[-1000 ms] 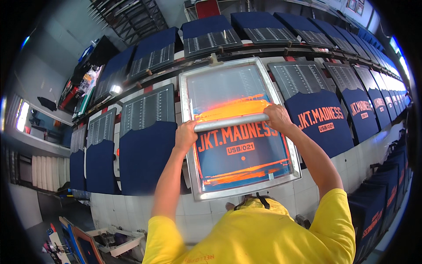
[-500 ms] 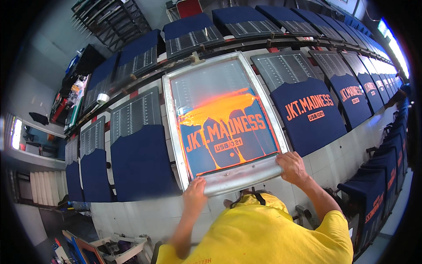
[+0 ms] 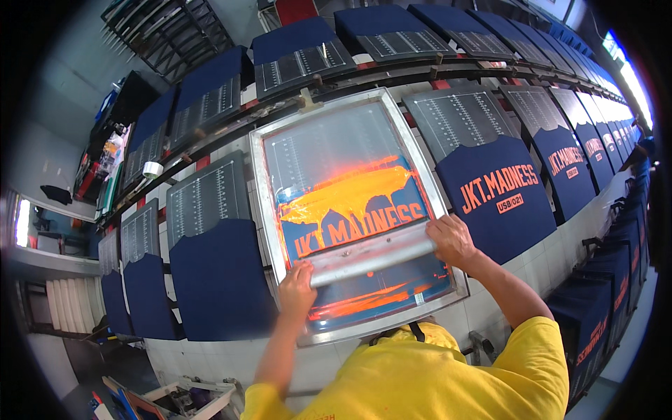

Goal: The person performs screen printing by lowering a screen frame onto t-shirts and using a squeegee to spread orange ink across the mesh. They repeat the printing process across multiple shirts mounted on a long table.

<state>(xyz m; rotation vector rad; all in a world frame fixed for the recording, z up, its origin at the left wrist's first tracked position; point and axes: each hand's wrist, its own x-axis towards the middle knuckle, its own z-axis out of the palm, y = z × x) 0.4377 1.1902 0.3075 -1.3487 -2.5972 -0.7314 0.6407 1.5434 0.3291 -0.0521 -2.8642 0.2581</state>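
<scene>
A wide metal squeegee (image 3: 374, 256) lies across a metal-framed printing screen (image 3: 262, 182). Gripping its left end is my left hand (image 3: 297, 288), fingers curled over the bar. My right hand (image 3: 451, 241) is wrapped around the other end. Beyond the squeegee, a thick pool of bright orange ink (image 3: 350, 197) spreads over the mesh with drips running toward me. On the near side, thin orange streaks are left on the mesh. Orange lettering shows through the screen, partly covered by the ink and the bar. A navy fabric is visible beneath.
Right of the screen, a navy shirt (image 3: 504, 206) with orange lettering lies on a board, with several alike beyond. At left is a plain navy shirt (image 3: 220, 280). A tape roll (image 3: 152, 169) sits on the rail. Another row of boards runs behind; printed shirts hang at lower right.
Both hands have moved the squeegee away from me, from the screen's near edge to over the lettering. Orange streaks now show on the mesh behind it. The view has shifted slightly.
</scene>
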